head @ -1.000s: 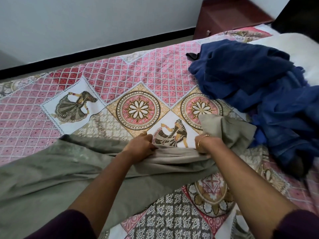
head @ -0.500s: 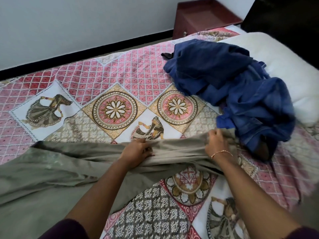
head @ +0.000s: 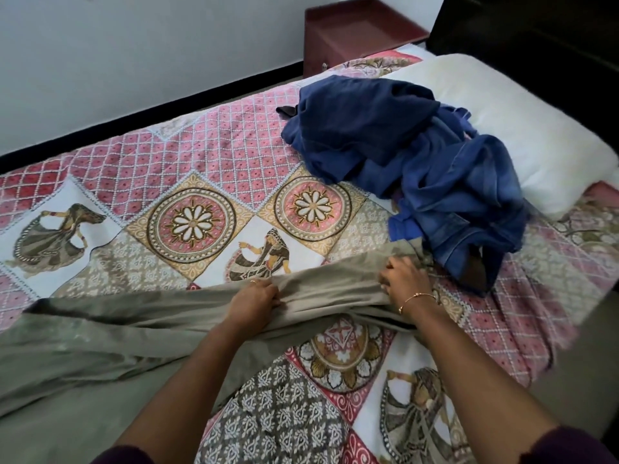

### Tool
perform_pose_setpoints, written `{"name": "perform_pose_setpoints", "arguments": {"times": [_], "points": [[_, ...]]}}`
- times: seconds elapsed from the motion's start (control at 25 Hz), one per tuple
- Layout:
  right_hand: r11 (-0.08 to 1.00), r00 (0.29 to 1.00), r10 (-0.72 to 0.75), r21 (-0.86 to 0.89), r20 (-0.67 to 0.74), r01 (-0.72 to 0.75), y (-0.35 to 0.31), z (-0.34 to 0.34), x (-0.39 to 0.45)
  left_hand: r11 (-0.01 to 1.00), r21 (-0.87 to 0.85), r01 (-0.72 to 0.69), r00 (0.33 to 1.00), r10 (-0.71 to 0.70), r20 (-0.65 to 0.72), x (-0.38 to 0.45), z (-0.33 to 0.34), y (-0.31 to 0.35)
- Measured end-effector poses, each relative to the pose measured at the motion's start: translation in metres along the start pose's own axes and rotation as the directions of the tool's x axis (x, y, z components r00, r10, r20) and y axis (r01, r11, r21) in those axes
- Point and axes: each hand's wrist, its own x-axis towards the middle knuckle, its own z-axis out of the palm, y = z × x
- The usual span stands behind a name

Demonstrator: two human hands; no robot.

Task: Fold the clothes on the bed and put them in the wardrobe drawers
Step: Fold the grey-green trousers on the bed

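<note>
Olive-grey garment [head: 100, 333] lies stretched across the patterned bedspread [head: 214, 155]; left hand [head: 256, 298] pinches its middle while right hand [head: 403, 279], gripping the end, has slid toward the unfolded blue clothes [head: 402, 152], straightening it for folding.

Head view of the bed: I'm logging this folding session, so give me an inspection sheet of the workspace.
Surface: patterned bedspread, wrinkled at the right edge.
Job's things: olive garment spread across the bed; blue clothes pile unfolded beside the white pillow.
Clutter: small dark item at the pile's edge, unclear.
Grippers: left hand and right hand grip the olive garment, fingers curled.
Cables: nothing seen.
Surroundings: maroon nightstand, white wall.
</note>
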Motion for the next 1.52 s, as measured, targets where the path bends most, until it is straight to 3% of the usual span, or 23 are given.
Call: {"name": "perform_pose_setpoints", "arguments": {"times": [0.12,0.32,0.52,0.68,0.84,0.92,1.0,1.08,1.16,1.24,1.32,1.4,1.52], "points": [[0.996,0.998,0.052,0.069,-0.047,-0.049,0.005,0.005,0.009,0.998,0.030,0.062,0.998,-0.062,-0.008,0.002,-0.001,0.006],[0.994,0.996,-0.081,0.080,0.046,0.077,0.010,0.009,0.023,0.995,0.097,0.022,1.000,-0.023,0.017,0.006,0.003,0.010],[0.999,0.999,-0.033,0.040,0.032,0.032,0.017,0.007,0.023,0.999,-0.036,0.019,0.999,-0.020,-0.025,0.004,0.007,0.007],[0.993,0.998,-0.056,0.105,-0.003,0.056,0.022,-0.004,0.026,0.997,0.056,0.051,0.999,-0.051,0.005,0.004,0.010,0.016],[0.977,0.993,-0.006,0.210,-0.119,0.031,0.027,-0.031,0.030,0.960,-0.181,0.213,0.945,-0.249,-0.211,0.000,-0.005,0.013],[0.980,0.983,-0.001,0.197,-0.185,0.038,0.020,-0.046,0.037,0.940,-0.252,0.228,0.925,-0.291,-0.246,0.007,-0.017,0.008],[0.983,0.954,0.052,0.181,-0.295,0.002,0.009,-0.057,0.042,0.963,-0.196,0.187,0.965,-0.217,-0.147,0.012,-0.025,0.008],[0.958,0.874,0.121,0.285,-0.470,0.021,-0.001,-0.064,0.048,0.973,-0.182,0.143,0.980,-0.165,-0.115,0.017,-0.028,0.008],[0.959,0.835,0.125,0.281,-0.536,0.037,-0.009,-0.069,0.055,0.985,-0.140,0.105,0.967,-0.134,-0.219,0.021,-0.043,0.007],[0.963,0.819,0.100,0.262,-0.565,0.063,-0.016,-0.083,0.065,0.999,-0.025,0.046,0.895,-0.052,-0.443,0.030,-0.063,0.000],[0.961,0.843,0.127,0.276,-0.523,0.027,-0.027,-0.099,0.079,0.995,0.084,0.054,0.808,0.006,-0.589,0.040,-0.091,-0.011],[0.954,0.892,0.136,0.299,-0.432,0.000,-0.036,-0.110,0.101,0.974,0.222,0.050,0.801,0.094,-0.591,0.047,-0.108,-0.024],[0.912,0.973,0.032,0.405,-0.231,0.066,-0.052,-0.112,0.152,0.919,0.395,0.004,0.864,0.195,-0.464,0.059,-0.118,-0.053]]}}
